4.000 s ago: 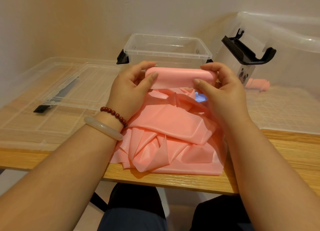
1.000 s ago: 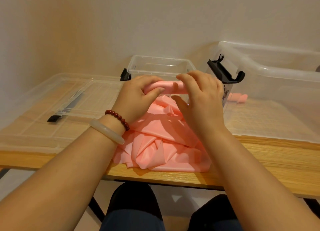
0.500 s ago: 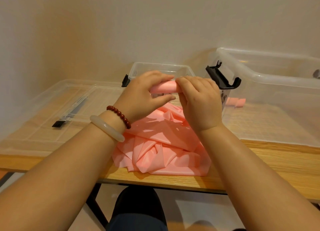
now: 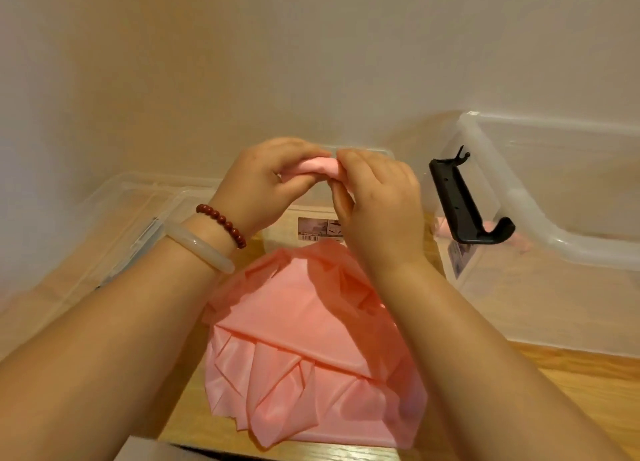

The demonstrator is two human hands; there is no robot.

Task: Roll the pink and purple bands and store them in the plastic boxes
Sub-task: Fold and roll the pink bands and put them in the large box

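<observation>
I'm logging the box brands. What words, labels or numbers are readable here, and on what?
Front sticker on the small clear box: print and a barcode, too blurred to read.
Side sticker on the large clear box: too blurred to read.
No other text shows.

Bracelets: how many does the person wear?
2, both on the left wrist: a red bead bracelet, and a pale bangle just behind it, up the forearm. The right wrist shows none.
</observation>
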